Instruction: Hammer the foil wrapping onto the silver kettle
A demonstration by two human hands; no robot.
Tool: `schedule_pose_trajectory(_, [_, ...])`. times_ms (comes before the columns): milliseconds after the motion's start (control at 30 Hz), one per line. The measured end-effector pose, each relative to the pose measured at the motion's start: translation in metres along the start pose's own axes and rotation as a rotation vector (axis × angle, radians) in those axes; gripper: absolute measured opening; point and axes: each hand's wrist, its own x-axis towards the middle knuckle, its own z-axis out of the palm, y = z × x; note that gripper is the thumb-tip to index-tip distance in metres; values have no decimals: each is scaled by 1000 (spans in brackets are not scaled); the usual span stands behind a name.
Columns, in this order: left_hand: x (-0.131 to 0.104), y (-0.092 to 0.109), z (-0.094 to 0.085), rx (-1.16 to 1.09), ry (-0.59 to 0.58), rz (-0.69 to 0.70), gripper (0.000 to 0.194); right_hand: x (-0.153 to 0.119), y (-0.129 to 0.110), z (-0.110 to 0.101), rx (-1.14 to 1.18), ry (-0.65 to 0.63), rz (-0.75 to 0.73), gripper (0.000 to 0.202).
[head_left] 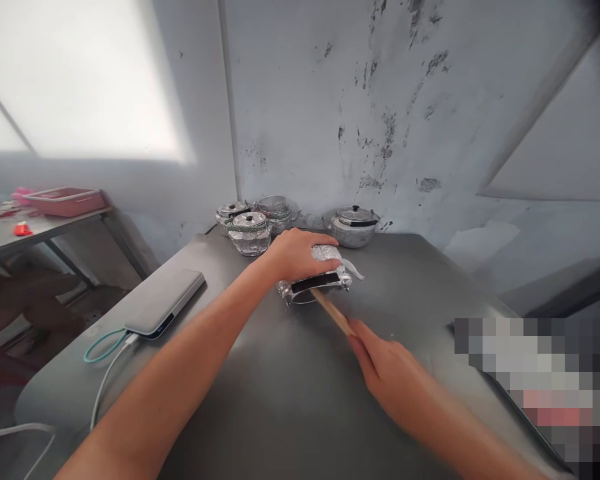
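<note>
A silver teapot point(326, 253) with a textured metal body, a curved spout and a black handle grip lies tipped on the grey table, its round mouth towards me. My left hand point(300, 255) is closed over its body from above, fingers spread across the metal. My right hand point(375, 350) is wrapped round a wooden stick point(334, 313). The stick's far end reaches into the teapot's mouth, where its tip is hidden.
Several silver pots, among them a lidded pot point(354, 227) and a smaller lidded pot point(250, 235), stand along the table's back edge by the wall. A power bank point(165, 303) with cables lies at left. A pink basket point(67, 201) sits on another table. The right edge is partly pixelated.
</note>
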Motion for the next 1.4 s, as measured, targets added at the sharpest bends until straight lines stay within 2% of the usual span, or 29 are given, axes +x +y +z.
schedule_pose_trajectory(100, [0, -1, 0, -10, 7, -9, 45, 0, -2, -3, 14, -21, -14, 33])
schedule_pose_trajectory(233, [0, -2, -1, -11, 8, -23, 45, 1, -4, -4, 32, 28, -8, 31])
schedule_pose_trajectory(500, [0, 0, -2, -8, 10, -8, 46, 4, 1, 4, 14, -30, 12, 37])
schedule_pose_trajectory(700, [1, 3, 2, 38, 11, -7, 47, 2, 1, 2, -39, 25, 70, 38])
schedule_pose_trajectory(800, [2, 5, 4, 61, 9, -13, 47, 2, 4, -1, -10, 7, 41, 35])
schedule_pose_trajectory(933, [2, 7, 5, 70, 12, -11, 47, 0, 7, -2, 32, 61, 32, 36])
schedule_pose_trajectory(1200, [3, 11, 9, 112, -8, -12, 48, 1, 8, 1, 12, -28, 52, 34])
schedule_pose_trajectory(1333, [3, 12, 10, 119, 1, -1, 48, 1, 6, 2, -18, 35, 43, 35])
schedule_pose_trajectory(1400, [2, 13, 9, 127, 4, 1, 47, 1, 5, 2, -68, 27, 51, 34])
